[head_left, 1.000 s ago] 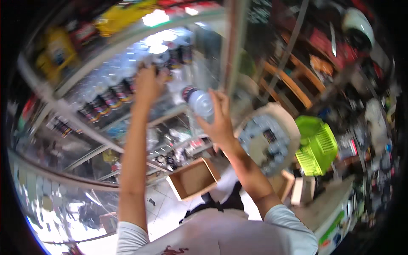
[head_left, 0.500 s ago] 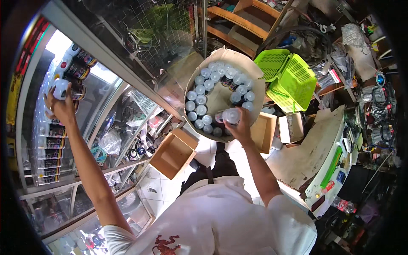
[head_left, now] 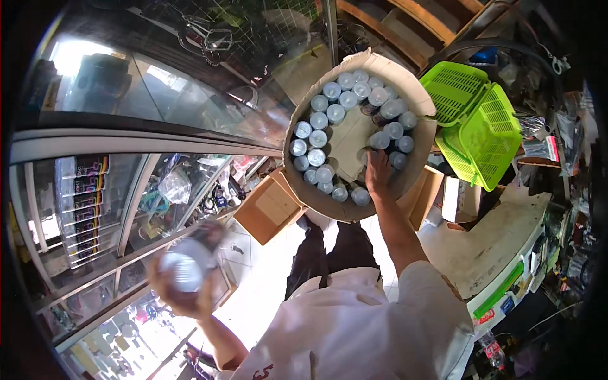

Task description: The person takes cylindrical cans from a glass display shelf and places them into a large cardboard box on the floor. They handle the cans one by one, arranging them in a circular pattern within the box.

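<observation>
My left hand (head_left: 187,304), smeared by motion, is closed round a spray can (head_left: 185,269) with a pale cap, at the lower left. My right hand (head_left: 378,171) reaches down inside a round cardboard-walled container (head_left: 415,180), at its right side. Its fingertips are beside a clear-capped spray can (head_left: 379,140), and whether they grip one is hidden. Several more cans with translucent caps stand upright in a ring along the container's wall. Bare bottom (head_left: 348,142) shows in the middle of the ring.
A glass display case (head_left: 145,135) runs along the left, with stacked spray cans (head_left: 88,202) inside. Open cardboard boxes (head_left: 269,212) sit on both sides of the container. Green plastic baskets (head_left: 487,136) are at the right, above a worn counter (head_left: 468,259).
My left hand has come away from the case's cans, down and toward me, carrying one. My right hand has gone deeper into the container, and the can it held is no longer plainly visible in it.
</observation>
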`<action>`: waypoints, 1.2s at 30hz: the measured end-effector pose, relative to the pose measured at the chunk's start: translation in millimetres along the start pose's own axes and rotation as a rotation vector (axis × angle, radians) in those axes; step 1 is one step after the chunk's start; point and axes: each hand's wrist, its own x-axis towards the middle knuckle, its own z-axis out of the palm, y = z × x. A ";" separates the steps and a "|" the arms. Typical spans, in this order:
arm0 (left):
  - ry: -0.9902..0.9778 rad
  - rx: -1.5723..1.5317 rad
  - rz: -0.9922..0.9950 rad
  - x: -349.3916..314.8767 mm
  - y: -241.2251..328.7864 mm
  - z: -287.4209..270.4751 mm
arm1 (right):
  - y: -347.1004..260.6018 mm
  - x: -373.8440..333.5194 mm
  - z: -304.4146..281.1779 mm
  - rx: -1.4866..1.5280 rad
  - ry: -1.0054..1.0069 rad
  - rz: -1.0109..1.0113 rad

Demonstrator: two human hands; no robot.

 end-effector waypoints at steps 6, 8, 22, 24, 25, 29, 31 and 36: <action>-0.450 -0.297 -0.360 -69.8 56.8 185.9 | -13.1 1.4 -15.5 0.200 -0.060 0.165; -0.498 -0.378 -0.310 -95.3 57.3 255.0 | -5.9 -1.9 -16.1 0.223 -0.047 0.187; -0.772 -0.271 -0.327 -214.1 50.6 496.3 | 25.7 -17.6 -20.1 0.413 -0.152 0.138; -0.737 -0.377 -0.381 -226.8 45.9 502.3 | 24.9 -12.9 -22.1 0.469 -0.101 0.144; -0.767 -0.431 -0.418 -228.1 46.1 501.6 | 25.0 -12.5 -21.1 0.497 -0.075 0.151; -0.757 -0.560 -0.453 -230.5 46.3 499.7 | 26.9 -15.8 -18.3 0.492 -0.113 0.130; -0.714 -0.567 -0.432 -230.0 45.3 500.4 | 28.9 -17.4 -12.6 0.485 -0.105 0.093; -0.787 -0.519 -0.495 -227.7 33.1 499.8 | 27.0 -17.0 -12.2 0.493 -0.163 0.030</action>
